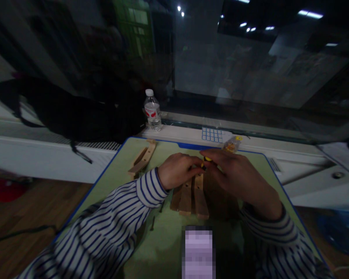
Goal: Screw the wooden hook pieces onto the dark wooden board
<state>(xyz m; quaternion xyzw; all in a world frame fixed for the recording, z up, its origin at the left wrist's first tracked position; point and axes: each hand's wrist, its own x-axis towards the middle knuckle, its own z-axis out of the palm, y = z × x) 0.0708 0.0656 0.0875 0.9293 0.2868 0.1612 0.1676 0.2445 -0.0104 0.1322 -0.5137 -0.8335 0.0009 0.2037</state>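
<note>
My left hand and my right hand meet above a stack of wooden slats on a green mat. Both hands are closed in a pinch around a small yellow and black object held between their fingertips. What that object is stays unclear in the dim light. The slats lie flat under my hands, partly covered by them. Striped sleeves cover both forearms.
A separate wooden piece lies at the mat's far left. A small clear bag with yellow bits and a blue grid sheet sit at the far edge. A water bottle and a dark bag rest on the sill. A dark screw lies near my left sleeve.
</note>
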